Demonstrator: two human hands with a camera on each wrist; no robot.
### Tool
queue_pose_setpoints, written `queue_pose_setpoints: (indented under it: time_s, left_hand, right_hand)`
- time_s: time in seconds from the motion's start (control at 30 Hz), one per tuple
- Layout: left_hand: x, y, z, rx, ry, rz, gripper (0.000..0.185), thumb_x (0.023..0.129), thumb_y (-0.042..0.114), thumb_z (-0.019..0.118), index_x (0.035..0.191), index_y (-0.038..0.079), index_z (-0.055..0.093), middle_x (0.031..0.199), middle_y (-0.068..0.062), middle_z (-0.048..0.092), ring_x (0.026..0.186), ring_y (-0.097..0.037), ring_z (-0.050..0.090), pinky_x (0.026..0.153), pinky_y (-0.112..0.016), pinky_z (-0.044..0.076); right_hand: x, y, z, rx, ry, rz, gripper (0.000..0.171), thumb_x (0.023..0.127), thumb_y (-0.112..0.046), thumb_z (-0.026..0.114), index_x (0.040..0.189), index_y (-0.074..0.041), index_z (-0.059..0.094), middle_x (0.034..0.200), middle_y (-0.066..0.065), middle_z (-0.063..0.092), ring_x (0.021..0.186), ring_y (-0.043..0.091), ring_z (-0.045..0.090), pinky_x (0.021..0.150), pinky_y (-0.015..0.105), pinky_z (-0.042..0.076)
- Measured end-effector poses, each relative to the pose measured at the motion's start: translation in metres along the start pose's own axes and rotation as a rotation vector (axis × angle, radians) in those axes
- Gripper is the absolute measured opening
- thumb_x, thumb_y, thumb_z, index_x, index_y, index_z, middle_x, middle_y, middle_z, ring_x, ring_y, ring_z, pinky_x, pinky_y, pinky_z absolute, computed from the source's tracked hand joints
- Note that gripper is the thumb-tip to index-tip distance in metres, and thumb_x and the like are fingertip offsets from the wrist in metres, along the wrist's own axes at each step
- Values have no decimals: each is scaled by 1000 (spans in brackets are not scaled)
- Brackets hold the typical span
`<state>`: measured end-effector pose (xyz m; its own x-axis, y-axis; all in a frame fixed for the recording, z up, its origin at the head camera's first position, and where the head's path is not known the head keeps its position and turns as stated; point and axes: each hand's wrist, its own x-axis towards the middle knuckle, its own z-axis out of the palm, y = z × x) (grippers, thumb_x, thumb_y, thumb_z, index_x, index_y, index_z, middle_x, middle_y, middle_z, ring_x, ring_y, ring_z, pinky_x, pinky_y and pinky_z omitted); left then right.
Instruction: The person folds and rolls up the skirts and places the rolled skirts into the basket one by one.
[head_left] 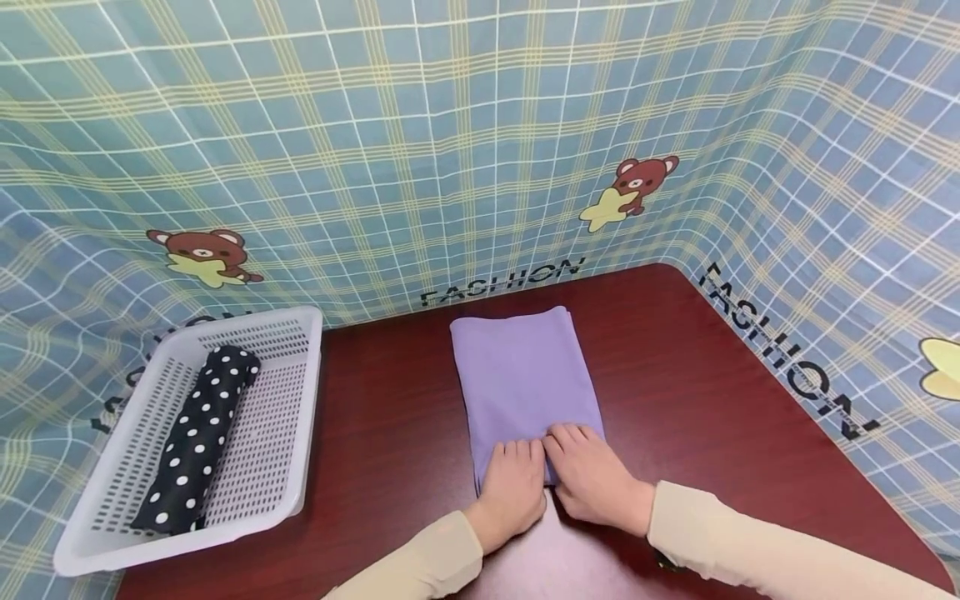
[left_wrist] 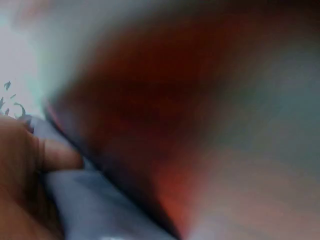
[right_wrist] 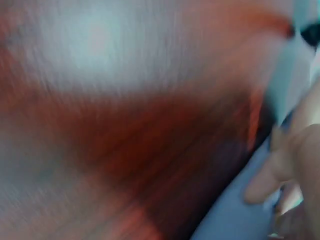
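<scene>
A folded purple cloth (head_left: 525, 367) lies flat on the dark red table, its long sides running away from the person. At its near edge the left hand (head_left: 513, 487) grips the fabric with curled fingers. Close beside it, the right hand (head_left: 588, 475) holds the same edge, its fingertips over the top of the cloth. The left wrist view shows the left thumb (left_wrist: 60, 155) against the grey-looking fabric (left_wrist: 100, 205). In the right wrist view, the right hand's fingers (right_wrist: 267, 182) press on the cloth (right_wrist: 240, 210); that view is blurred.
To the left stands a white plastic basket (head_left: 300, 450) with a rolled black polka-dot cloth (head_left: 198, 442) inside. Plaid fabric (head_left: 390, 167) with bear prints hangs behind the table (head_left: 382, 400) and along its right side.
</scene>
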<state>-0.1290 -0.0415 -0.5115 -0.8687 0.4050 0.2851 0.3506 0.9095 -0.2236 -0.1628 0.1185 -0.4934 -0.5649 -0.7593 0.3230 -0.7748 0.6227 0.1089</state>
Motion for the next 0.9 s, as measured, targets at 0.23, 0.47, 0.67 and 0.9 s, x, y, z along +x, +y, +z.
queue_pose_setpoints:
  time_s: [0.23,0.47,0.67,0.9]
  left_hand:
    - [23,-24,-13,-451,-348,-43,25,77,26,61,95,10,64,80,-3,70,73,-20,69,59,-34,51]
    - [16,-21,-9,-396,-236,1,48,73,33,72,114,10,62,93,0,71,83,-18,69,66,-32,52]
    - [5,5,-9,165,137,-71,23,89,33,58,107,18,58,90,5,59,77,-11,55,69,-26,41]
    - [10,-5,-6,-81,-62,-35,41,68,32,79,100,17,58,76,3,64,65,-16,64,55,-27,48]
  right_hand:
    - [-4,5,18,-137,73,-16,46,63,-19,67,106,-7,58,93,6,59,88,24,57,80,36,44]
    - [6,25,24,159,-85,23,36,68,-13,63,103,-7,60,95,5,70,94,25,68,86,43,52]
    - [19,35,18,313,-189,73,11,69,-9,56,79,-14,56,65,-5,54,61,14,53,62,36,46]
    - [14,35,10,329,-235,-16,28,65,-11,63,93,-14,63,77,-5,59,72,12,56,71,34,49]
